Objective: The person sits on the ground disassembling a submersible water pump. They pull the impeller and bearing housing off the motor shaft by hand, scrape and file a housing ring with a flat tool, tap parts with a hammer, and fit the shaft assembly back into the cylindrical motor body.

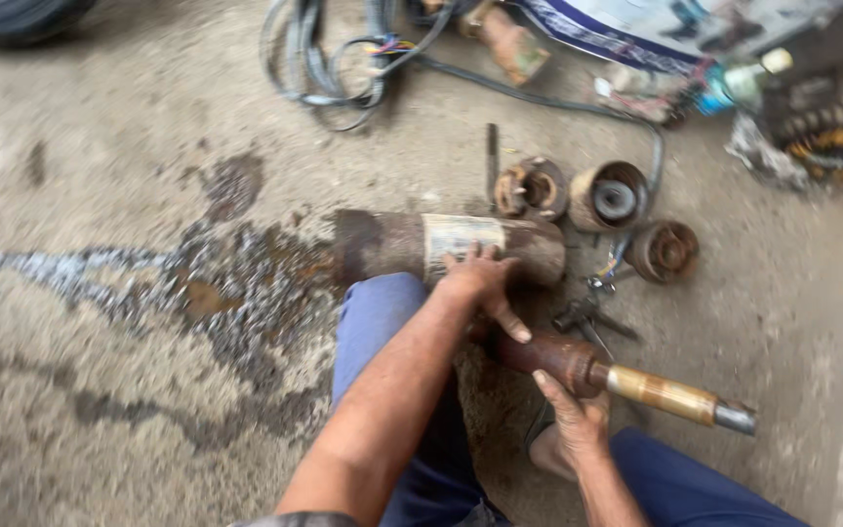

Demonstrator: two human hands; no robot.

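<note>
A rusty metal cylinder [392,244] with a pale worn label lies on its side on the concrete floor, against my knee. My left hand [480,283] rests on its near side, fingers spread over the label end. A rusty rotor shaft [626,381] with a brass-coloured section and a steel tip points to the right. My right hand [573,415] supports it from below at the rusty thick part.
Three rusty round housings [534,188] [612,195] [663,252] sit behind the cylinder. A small pair of pliers [587,314] lies beside the shaft. Coiled cables [329,59] and clutter lie at the top. A dark oily wet stain [226,283] spreads to the left.
</note>
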